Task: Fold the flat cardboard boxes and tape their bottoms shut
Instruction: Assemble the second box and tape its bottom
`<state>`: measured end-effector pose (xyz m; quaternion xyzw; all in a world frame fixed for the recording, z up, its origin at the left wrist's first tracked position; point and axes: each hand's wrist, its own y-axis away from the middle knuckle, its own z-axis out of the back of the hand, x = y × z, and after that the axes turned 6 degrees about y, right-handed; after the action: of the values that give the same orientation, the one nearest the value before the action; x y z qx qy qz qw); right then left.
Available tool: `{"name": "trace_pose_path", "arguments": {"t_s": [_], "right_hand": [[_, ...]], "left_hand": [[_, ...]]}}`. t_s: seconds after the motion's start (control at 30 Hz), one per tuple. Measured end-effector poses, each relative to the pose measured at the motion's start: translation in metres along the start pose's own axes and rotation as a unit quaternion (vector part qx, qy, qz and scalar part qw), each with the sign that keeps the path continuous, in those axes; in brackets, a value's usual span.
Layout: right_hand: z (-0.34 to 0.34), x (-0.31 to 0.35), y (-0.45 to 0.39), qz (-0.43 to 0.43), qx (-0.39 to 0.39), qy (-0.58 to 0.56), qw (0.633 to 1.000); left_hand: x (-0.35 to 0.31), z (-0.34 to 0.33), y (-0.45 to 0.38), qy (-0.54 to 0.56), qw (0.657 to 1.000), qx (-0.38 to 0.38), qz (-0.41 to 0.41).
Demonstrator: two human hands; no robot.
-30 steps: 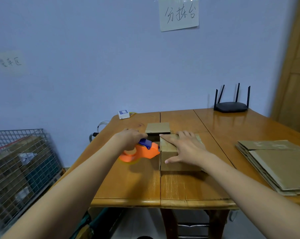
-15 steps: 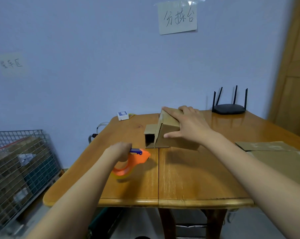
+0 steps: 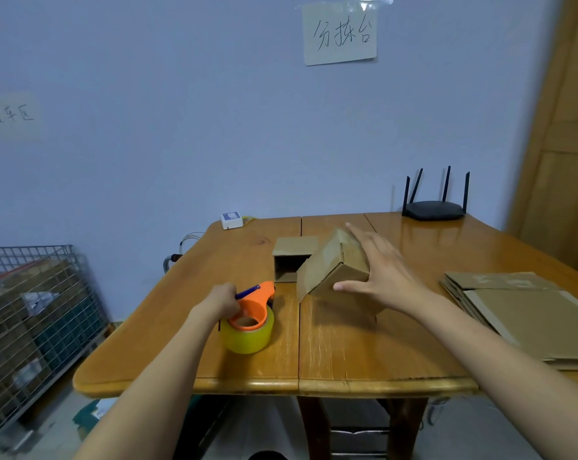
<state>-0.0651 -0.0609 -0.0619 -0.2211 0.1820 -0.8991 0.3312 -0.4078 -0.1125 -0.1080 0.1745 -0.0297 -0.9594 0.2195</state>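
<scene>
A small folded cardboard box (image 3: 330, 270) hangs tilted above the middle of the wooden table (image 3: 340, 360). My right hand (image 3: 380, 273) holds it from the right, fingers spread over its top and thumb under its near edge. Behind it stands a second folded box (image 3: 292, 260) with its opening towards me. My left hand (image 3: 219, 302) grips the handle of the orange tape dispenser (image 3: 253, 310), whose yellow tape roll (image 3: 248, 335) rests on the table left of the boxes. A stack of flat cardboard boxes (image 3: 526, 313) lies at the table's right edge.
A black router (image 3: 435, 209) stands at the table's back right and a small white device (image 3: 231, 220) at the back left corner. A wire cage (image 3: 32, 313) with cartons stands on the floor to the left. A wooden door (image 3: 566, 127) is at the right.
My right hand lifted the box off the table and tipped it. My left hand drew the tape dispenser away from the box, back towards me, and set the roll on the table.
</scene>
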Motion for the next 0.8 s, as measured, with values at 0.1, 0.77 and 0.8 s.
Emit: {"name": "trace_pose_path", "arguments": {"t_s": [0.1,0.77,0.8], "right_hand": [[-0.005,-0.005,0.003,-0.013,0.002,-0.008,1.000],[-0.022,-0.018,-0.002,-0.372,0.061,-0.487,0.788],[-0.025,-0.018,0.000,-0.374,0.067,-0.501,0.777]], "left_hand": [[0.010,-0.013,-0.003,0.023,1.000,-0.011,0.011],[-0.106,-0.003,0.066,0.425,0.878,0.143,-0.170],[-0.111,-0.006,0.068,0.441,0.867,0.148,-0.177]]}}
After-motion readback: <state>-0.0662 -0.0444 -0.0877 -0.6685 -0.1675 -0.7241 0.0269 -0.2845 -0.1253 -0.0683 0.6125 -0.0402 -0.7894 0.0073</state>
